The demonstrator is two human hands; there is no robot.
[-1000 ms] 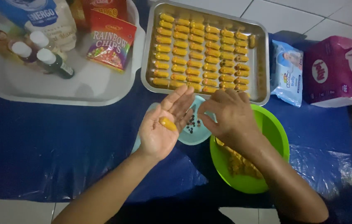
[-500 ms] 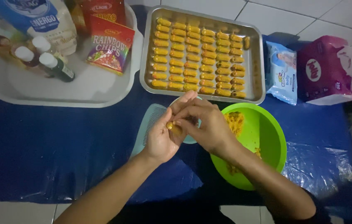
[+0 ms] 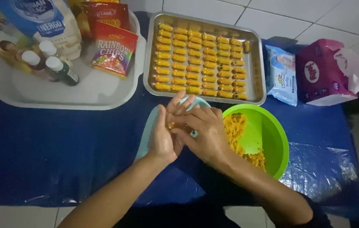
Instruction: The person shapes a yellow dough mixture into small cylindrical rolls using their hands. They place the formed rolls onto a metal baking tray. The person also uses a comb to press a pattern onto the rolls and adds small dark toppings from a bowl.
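Note:
My left hand (image 3: pixel 166 135) is cupped palm-up with a small piece of yellow dough (image 3: pixel 172 125) in it. My right hand (image 3: pixel 202 133) lies across it and presses the dough against the left palm. Both hands hover over a pale blue comb (image 3: pixel 147 134) and a small pale blue dish (image 3: pixel 196 101), mostly hidden. To the right stands a green bowl (image 3: pixel 272 139) holding yellow dough (image 3: pixel 234 131). Behind the hands a metal baking tray (image 3: pixel 255 71) carries rows of several ridged yellow dough pieces (image 3: pixel 196 63).
A white tray (image 3: pixel 82 95) at the back left holds small bottles (image 3: pixel 61 69), a colourful sachet (image 3: pixel 114 48) and packets. A wet-wipe pack (image 3: pixel 281 74) and a magenta tissue pack (image 3: pixel 327 74) lie at the right. A blue sheet (image 3: pixel 52 156) covers the tiled floor.
A second ago my left palm lay open with the dough and my right hand was over the bowl. The right hand has come onto the left palm and closed over the dough.

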